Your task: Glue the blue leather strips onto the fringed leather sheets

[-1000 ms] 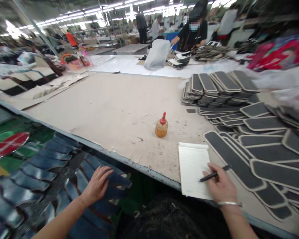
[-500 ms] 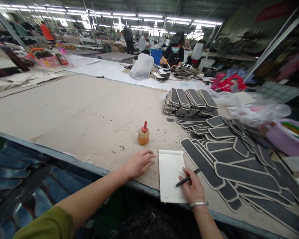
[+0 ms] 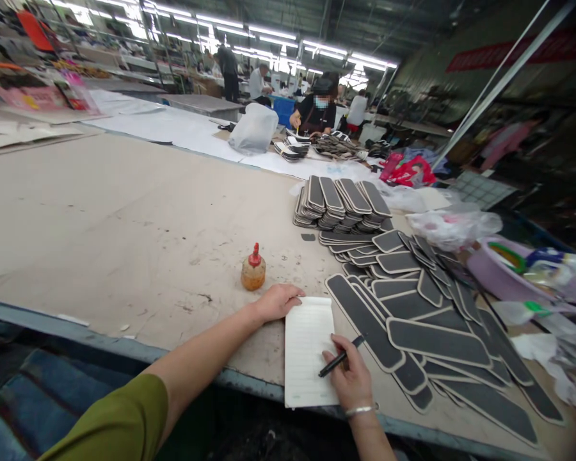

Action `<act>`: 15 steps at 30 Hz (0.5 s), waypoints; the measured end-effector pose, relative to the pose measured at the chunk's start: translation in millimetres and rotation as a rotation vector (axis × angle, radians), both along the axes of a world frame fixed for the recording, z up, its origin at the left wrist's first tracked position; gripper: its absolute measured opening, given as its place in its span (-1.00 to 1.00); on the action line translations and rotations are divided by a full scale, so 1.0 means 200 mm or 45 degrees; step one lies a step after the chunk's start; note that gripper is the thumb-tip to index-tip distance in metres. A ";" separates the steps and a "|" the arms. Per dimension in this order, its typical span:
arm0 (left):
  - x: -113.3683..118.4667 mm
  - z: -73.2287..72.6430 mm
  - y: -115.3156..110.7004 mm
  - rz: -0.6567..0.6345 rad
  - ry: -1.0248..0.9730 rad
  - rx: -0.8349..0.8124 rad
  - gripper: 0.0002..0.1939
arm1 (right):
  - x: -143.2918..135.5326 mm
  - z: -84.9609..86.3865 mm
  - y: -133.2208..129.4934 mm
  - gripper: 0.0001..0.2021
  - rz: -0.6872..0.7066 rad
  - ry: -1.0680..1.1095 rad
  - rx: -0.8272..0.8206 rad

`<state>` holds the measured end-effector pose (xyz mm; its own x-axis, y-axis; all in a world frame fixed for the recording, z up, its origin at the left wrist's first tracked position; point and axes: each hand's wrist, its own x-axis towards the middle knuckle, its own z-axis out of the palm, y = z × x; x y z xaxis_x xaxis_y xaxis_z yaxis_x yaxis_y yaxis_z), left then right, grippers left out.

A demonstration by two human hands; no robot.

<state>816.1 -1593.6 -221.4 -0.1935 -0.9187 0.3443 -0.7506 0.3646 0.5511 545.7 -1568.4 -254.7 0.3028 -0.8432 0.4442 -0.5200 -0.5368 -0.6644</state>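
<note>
A lined notepad (image 3: 307, 358) lies at the table's front edge, its lower end at the edge. My left hand (image 3: 277, 302) rests at its top left corner, fingertips touching the paper's top edge. My right hand (image 3: 351, 378), with a bracelet at the wrist, lies over the pad's right side and holds a black pen (image 3: 340, 356) slanting across the fingers, one end over the page. Beyond my left hand stands a small bottle (image 3: 253, 274) with a red nozzle and amber liquid. Dark grey pieces with pale borders (image 3: 439, 342) lie right of the pad.
Stacks of grey pieces (image 3: 343, 202) stand behind the loose ones. A purple basin (image 3: 496, 272) and clear plastic bags (image 3: 454, 225) are at the right. A masked person (image 3: 319, 115) works across the table beside a white bag (image 3: 253, 128). The table edge (image 3: 249, 382) runs close to me.
My left hand has moved right onto the pad's top left corner. The view has turned, shifting the table items left. My right hand still holds the pen over the page.
</note>
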 end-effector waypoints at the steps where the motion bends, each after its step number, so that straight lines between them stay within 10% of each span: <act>1: 0.00 -0.01 0.00 -0.002 0.019 -0.005 -0.75 | 0.00 0.00 0.00 -0.68 0.002 -0.020 -0.003; 8: 0.00 -0.04 0.02 -0.060 -0.008 -0.049 -0.69 | -0.04 0.04 0.05 -0.83 0.017 -0.111 -0.086; 15: -0.01 -0.01 0.04 -0.053 -0.226 -0.097 -0.63 | -0.03 0.56 0.11 -0.78 0.340 -0.286 -0.293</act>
